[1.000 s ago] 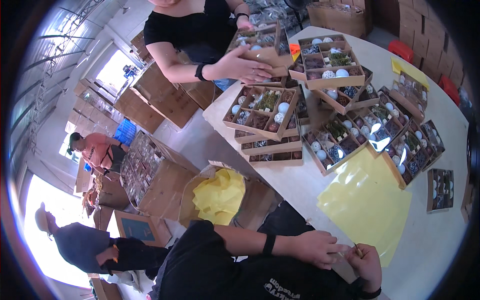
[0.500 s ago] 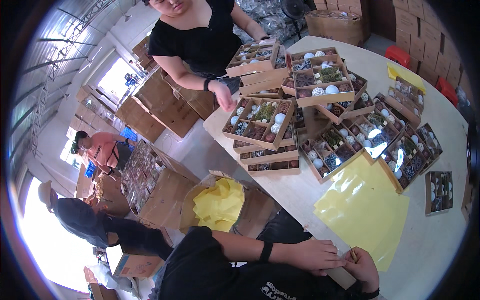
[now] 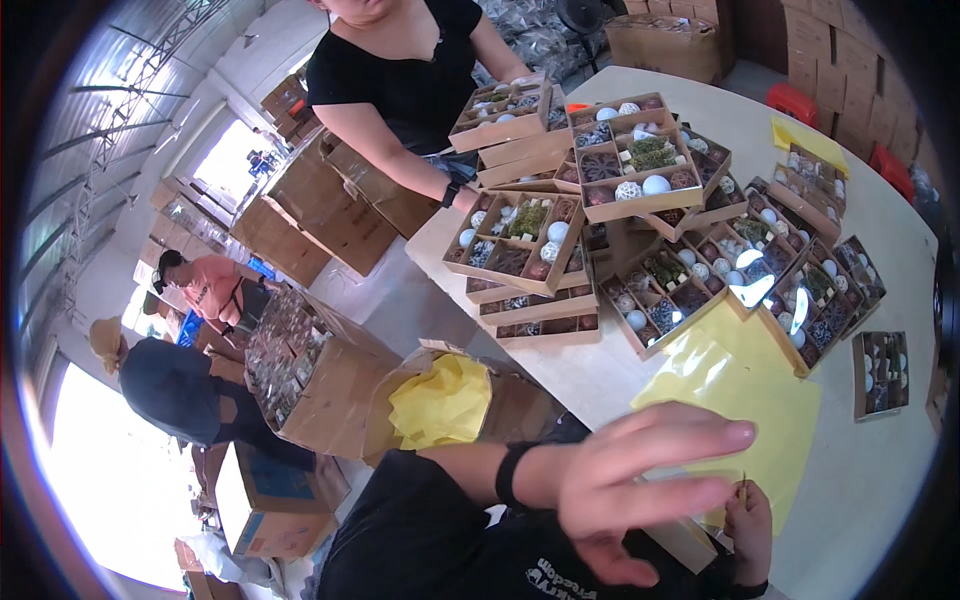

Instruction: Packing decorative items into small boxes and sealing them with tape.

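My left hand (image 3: pixel 635 490) is raised in front of me, its fingers spread and holding nothing. Lower right, my right hand (image 3: pixel 748 522) is closed around a small, thin, yellowish-brown pointed thing (image 3: pixel 743 492), too small to name. Between my hands and my body, a brown cardboard box edge (image 3: pixel 685 545) shows, partly covered by my left hand. Beyond both hands, shiny yellow sheets (image 3: pixel 770 430) lie on the table. Behind them, open compartment boxes (image 3: pixel 660 295) hold white balls, pine cones and green moss.
The pale round table (image 3: pixel 850 480) carries stacked compartment boxes (image 3: pixel 515 245) and a lone one (image 3: pixel 881 375) at right. Across it stands a person (image 3: pixel 400 90) in black. A carton of yellow sheets (image 3: pixel 440 400) sits left of the table. Other people (image 3: pixel 180 385) stand among cartons farther left.
My left hand has lifted off the cardboard box and spread its fingers. My right hand has shifted slightly right, still holding the small thing. The person opposite has lowered a hand behind the stacked boxes.
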`<state>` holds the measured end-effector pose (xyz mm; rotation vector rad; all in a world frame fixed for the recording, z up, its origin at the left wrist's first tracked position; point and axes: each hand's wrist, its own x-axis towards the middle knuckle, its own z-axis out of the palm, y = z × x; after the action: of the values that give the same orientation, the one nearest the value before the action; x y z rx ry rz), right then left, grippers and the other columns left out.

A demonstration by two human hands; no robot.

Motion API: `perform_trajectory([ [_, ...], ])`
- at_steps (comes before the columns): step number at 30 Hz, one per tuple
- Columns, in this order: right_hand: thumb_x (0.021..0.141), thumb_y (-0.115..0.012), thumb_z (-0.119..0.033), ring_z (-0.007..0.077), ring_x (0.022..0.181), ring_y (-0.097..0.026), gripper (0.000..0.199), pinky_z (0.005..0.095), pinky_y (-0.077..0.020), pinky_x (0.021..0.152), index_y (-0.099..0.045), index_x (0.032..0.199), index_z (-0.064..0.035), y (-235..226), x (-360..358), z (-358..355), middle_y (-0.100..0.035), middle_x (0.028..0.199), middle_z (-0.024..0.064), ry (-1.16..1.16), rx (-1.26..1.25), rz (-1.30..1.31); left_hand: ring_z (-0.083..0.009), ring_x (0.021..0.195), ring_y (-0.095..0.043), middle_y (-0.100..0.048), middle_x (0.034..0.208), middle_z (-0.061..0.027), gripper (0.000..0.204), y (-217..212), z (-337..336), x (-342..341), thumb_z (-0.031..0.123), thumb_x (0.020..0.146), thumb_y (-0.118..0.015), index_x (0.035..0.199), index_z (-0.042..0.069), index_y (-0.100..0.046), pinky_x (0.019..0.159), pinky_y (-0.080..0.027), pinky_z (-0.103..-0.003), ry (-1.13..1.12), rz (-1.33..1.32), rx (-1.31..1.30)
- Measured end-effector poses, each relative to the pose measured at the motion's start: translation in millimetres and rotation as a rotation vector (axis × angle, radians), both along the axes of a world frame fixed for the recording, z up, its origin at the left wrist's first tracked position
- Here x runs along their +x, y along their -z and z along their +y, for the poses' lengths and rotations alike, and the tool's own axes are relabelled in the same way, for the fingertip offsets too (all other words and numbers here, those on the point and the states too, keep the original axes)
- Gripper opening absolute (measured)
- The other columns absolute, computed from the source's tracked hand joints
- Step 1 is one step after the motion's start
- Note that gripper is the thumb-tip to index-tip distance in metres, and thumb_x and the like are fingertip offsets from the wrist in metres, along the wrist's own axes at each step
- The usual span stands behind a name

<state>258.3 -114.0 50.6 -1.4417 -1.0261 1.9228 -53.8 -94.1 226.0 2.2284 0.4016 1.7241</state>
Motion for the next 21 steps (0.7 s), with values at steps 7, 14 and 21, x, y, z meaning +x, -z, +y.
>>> perform_trajectory([
  [7, 0.104, -0.062, -0.019, 0.0024, 0.053, -0.038, 0.012, 0.0216, -0.0282, 0.045, -0.056, 0.102, -0.0088, 10, 4, -3, -0.047, 0.070, -0.0060, 0.154, 0.053, 0.022, -0.0337, 0.107, -0.065, -0.059, 0.125, -0.0250, 0.049, -30, -11, 49, 0.028, 0.095, -0.070, 0.132, -0.001, -0.058, 0.091, -0.053, -0.042, 0.415, -0.540, 0.260],
  [14, 0.105, -0.061, -0.020, 0.0026, 0.053, -0.037, 0.012, 0.0211, -0.0276, 0.046, -0.056, 0.102, -0.0090, -5, 3, -4, -0.044, 0.069, -0.0067, 0.137, 0.017, -0.052, -0.0313, 0.097, -0.066, -0.063, 0.110, -0.0200, 0.034, -62, -37, 92, 0.022, 0.092, -0.072, 0.120, 0.003, -0.064, 0.085, -0.053, -0.040, 0.921, -1.236, 0.522],
  [21, 0.106, -0.056, -0.019, 0.0019, 0.057, -0.036, 0.024, 0.0206, -0.0285, 0.049, -0.065, 0.125, -0.0068, -6, 13, 0, -0.042, 0.071, -0.0088, 0.230, 0.045, -0.187, -0.0295, 0.090, -0.068, -0.067, 0.101, -0.0159, 0.025, -78, -13, 76, 0.018, 0.090, -0.074, 0.111, 0.005, -0.070, 0.081, -0.053, -0.038, 1.470, -2.502, 0.596],
])
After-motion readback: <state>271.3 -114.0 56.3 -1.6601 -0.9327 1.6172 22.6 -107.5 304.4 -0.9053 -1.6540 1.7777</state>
